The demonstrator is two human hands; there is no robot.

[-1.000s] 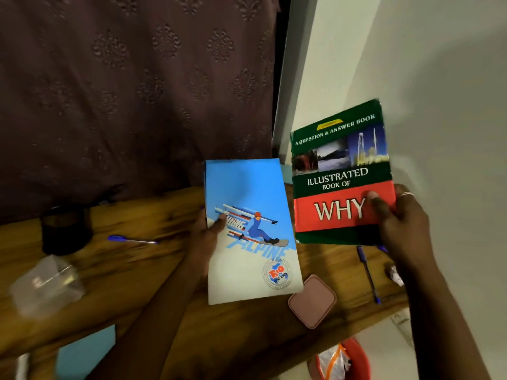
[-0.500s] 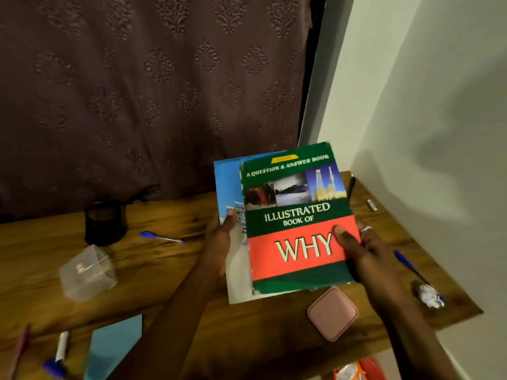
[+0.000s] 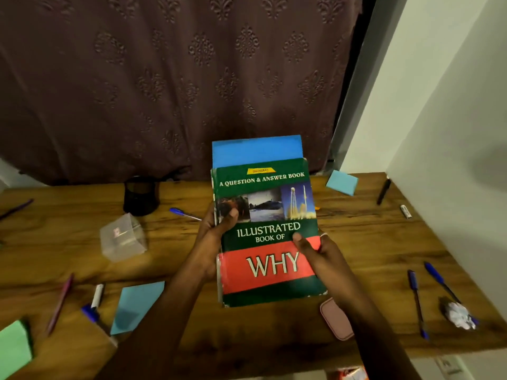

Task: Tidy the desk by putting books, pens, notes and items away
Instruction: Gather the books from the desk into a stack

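Observation:
A green and red book titled "Illustrated Book of WHY" (image 3: pixel 267 212) lies on top of a blue notebook (image 3: pixel 256 150), whose top edge sticks out behind it. Both are held above the wooden desk (image 3: pixel 370 242). My left hand (image 3: pixel 216 231) grips the stack at its left edge, thumb on the cover. At the right edge, my right hand (image 3: pixel 315 250) holds the stack with its thumb on the red band.
Scattered on the desk are a black mesh pen cup (image 3: pixel 140 196), a clear plastic box (image 3: pixel 122 237), blue pens (image 3: pixel 417 297), blue sticky notes (image 3: pixel 342 182) (image 3: pixel 137 305), a green pad (image 3: pixel 13 349), a pink case (image 3: pixel 336 319), crumpled paper (image 3: pixel 458 315) and a black marker (image 3: pixel 383 191). A wall stands at right.
My right hand has brought the green book over onto the blue notebook, and the two now sit squared in one stack held by both hands. The view has dropped towards the desk.

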